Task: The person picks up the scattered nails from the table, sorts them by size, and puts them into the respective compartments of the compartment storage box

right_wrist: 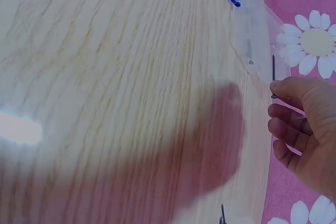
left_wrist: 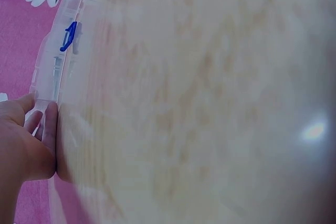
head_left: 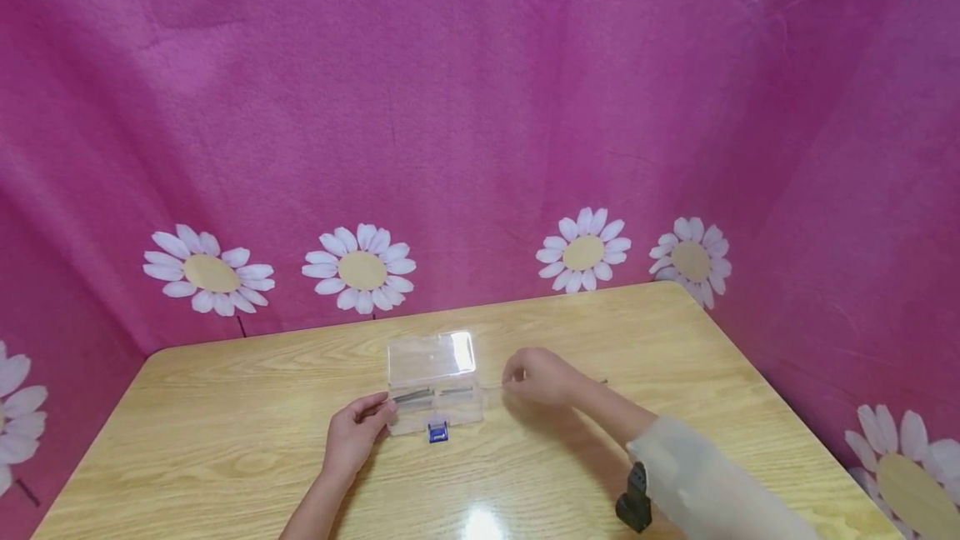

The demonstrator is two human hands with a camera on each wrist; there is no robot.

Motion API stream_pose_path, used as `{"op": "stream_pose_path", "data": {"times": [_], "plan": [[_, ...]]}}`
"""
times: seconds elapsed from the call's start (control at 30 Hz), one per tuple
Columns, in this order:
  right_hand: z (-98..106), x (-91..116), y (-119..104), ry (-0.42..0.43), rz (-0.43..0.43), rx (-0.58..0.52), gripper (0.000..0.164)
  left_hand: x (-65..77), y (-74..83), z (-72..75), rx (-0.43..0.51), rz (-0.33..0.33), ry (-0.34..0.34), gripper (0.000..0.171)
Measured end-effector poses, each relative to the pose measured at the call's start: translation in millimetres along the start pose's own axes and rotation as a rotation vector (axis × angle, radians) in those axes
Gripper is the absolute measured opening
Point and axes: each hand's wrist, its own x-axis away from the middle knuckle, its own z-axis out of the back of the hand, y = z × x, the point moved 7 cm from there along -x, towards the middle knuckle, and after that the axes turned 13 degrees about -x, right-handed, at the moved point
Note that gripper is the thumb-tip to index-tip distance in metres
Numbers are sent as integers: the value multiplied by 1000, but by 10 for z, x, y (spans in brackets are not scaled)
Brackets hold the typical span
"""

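Note:
A small clear plastic box (head_left: 468,413) with a blue latch (head_left: 438,432) sits on the table, its lid (head_left: 420,359) raised at the back. Long thin grey nails (head_left: 414,396) lie inside, on both sides of a divider. My left hand (head_left: 356,437) holds the box at its left end, thumb and fingers at the wall (left_wrist: 46,95). Right of the box, my right hand (head_left: 546,377) pinches a thin dark nail (right_wrist: 273,69) between thumb and forefinger. Its pointed end is directed toward the box, and its small head shows by the fingertips.
Another nail (right_wrist: 222,214) lies on the wooden table (head_left: 225,440), partly behind the right forearm in the head view. A pink curtain (head_left: 480,123) with white daisies hangs along the table's back and sides. A black device (head_left: 635,500) is at the right sleeve.

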Motion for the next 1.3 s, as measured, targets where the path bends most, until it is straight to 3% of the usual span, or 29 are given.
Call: {"op": "stream_pose_path", "data": {"times": [0.33,0.57,0.9,1.07,1.3], "plan": [[-24,-130,-82,15,-18,-54,10,-19,-13,11,10,-7,-3,38],[-118,-187,-89,1,-42,-69,8,-20,-22,4,8,-4,-4,37],[-250,-289,-142,-4,-7,-96,11,-23,-22,1,24,-5,3,35],[-325,-321,-138,-26,-40,-148,11,-25,-24,-8,21,-5,3,36],[-335,-370,-202,0,-16,-87,12,-29,-42,-13,6,7,4,35]]}}
